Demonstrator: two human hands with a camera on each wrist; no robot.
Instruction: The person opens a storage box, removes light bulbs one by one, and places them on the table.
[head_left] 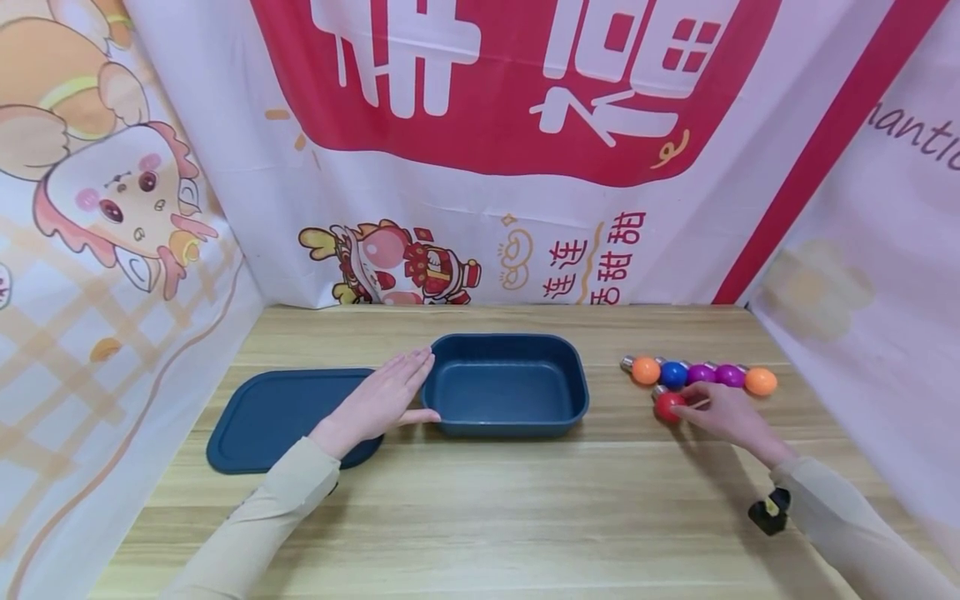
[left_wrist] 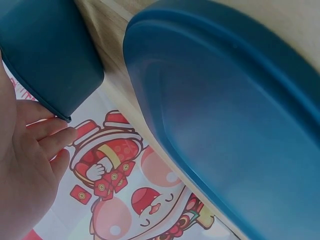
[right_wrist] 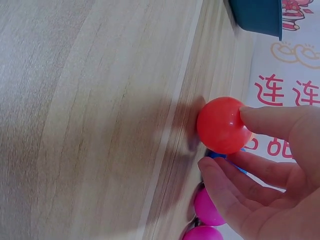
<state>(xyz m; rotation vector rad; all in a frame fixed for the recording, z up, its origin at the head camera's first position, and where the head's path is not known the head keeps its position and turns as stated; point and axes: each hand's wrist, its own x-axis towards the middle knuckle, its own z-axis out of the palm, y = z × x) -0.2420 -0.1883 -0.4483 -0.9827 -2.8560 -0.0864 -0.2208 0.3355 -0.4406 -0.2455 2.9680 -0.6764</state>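
A dark blue rectangular box [head_left: 510,392] stands uncovered on the wooden table. My left hand [head_left: 386,394] rests against its left side, fingers straight along the rim and thumb apart near the front corner. At the right, my right hand [head_left: 723,417] pinches a red light bulb [head_left: 669,407] between thumb and fingers; its metal base points away from me. In the right wrist view the thumb touches the red bulb [right_wrist: 225,125] on one side, with fingers on the other. Just behind it lies a row of bulbs, among them a blue bulb [head_left: 673,374] and a purple bulb [head_left: 701,374].
The matching blue lid [head_left: 288,421] lies flat left of the box, partly under my left forearm. An orange bulb [head_left: 645,370] and another orange bulb [head_left: 761,382] end the row. Printed cloth [head_left: 480,192] hangs behind the table and along both sides.
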